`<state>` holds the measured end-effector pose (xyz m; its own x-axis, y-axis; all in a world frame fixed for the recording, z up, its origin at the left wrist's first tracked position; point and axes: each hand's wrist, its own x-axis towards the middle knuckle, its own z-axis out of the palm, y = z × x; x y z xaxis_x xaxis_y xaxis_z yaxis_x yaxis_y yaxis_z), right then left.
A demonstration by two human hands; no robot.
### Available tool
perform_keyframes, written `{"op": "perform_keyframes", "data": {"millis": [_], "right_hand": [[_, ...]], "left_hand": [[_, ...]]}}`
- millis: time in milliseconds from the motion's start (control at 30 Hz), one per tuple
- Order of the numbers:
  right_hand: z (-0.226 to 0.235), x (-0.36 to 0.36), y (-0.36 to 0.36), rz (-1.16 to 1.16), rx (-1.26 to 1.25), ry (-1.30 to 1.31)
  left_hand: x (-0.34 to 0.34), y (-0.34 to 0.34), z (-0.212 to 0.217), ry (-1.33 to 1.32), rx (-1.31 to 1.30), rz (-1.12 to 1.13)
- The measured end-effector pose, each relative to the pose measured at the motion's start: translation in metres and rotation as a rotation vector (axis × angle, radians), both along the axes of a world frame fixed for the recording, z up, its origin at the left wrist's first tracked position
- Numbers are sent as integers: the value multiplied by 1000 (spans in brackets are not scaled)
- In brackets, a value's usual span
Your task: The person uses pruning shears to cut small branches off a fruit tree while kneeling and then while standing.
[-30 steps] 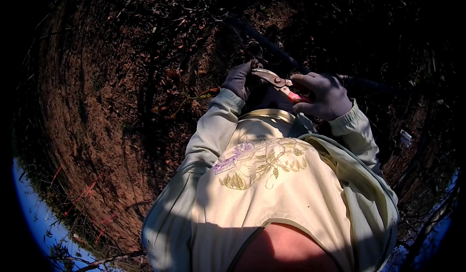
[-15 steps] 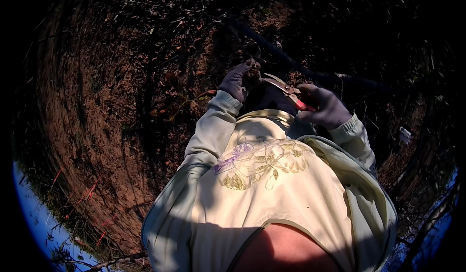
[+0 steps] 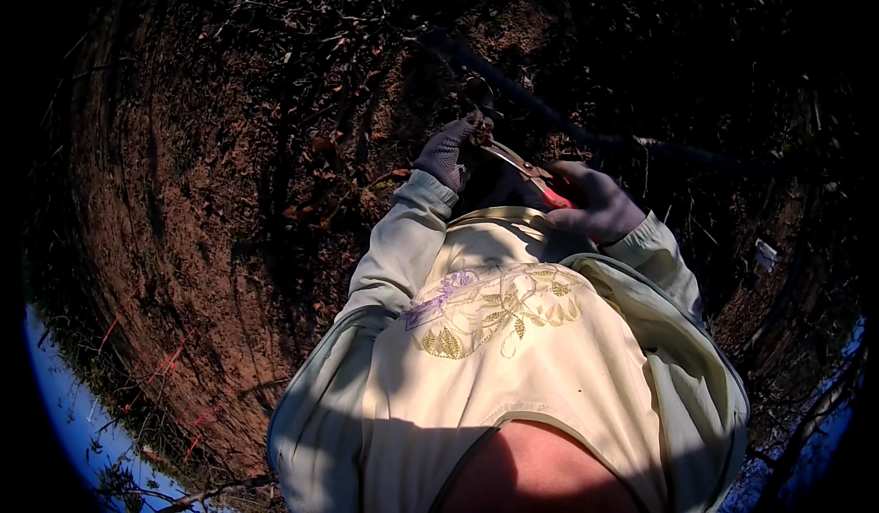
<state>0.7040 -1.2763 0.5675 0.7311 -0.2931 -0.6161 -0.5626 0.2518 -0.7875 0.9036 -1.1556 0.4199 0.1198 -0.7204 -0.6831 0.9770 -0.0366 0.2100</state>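
Observation:
My right hand point(image 3: 600, 204), in a dark grey glove, is closed round the red handles of a pair of pruning shears point(image 3: 533, 172). Their metal blades point up and left, with the tips at the fingertips of my left hand point(image 3: 445, 154). That hand wears a matching dark knit glove, its fingers pinched together. Something small and brownish shows at those fingertips, too dim to name. Both hands are in front of my cream top with its embroidered flowers, above dark shade.
A long branch point(image 3: 526, 101) slants across the ground just beyond my hands. Reddish-brown soil point(image 3: 220, 202) with dry leaves spreads to the left. Thin red strands point(image 3: 169, 363) show at the lower left. A small white thing point(image 3: 766, 255) lies at the right.
My right hand has moved left with the pruning shears. Their tips now meet my left fingertips, and the blades look closer together. My left hand has barely moved.

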Motion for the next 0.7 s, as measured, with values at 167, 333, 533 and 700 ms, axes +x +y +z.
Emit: {"op": "perform_keyframes", "data": {"millis": [167, 333, 533, 700], "right_hand": [[9, 11, 2, 88, -39, 80], [0, 6, 7, 6, 131, 66], [-13, 0, 14, -121, 358, 65], [-25, -6, 16, -55, 305, 37]], "left_hand": [[-1, -3, -19, 103, -87, -22], [-2, -5, -14, 98, -64, -12], [-2, -5, -23, 108, -112, -38], [-3, -5, -8, 103, -49, -18]]}}
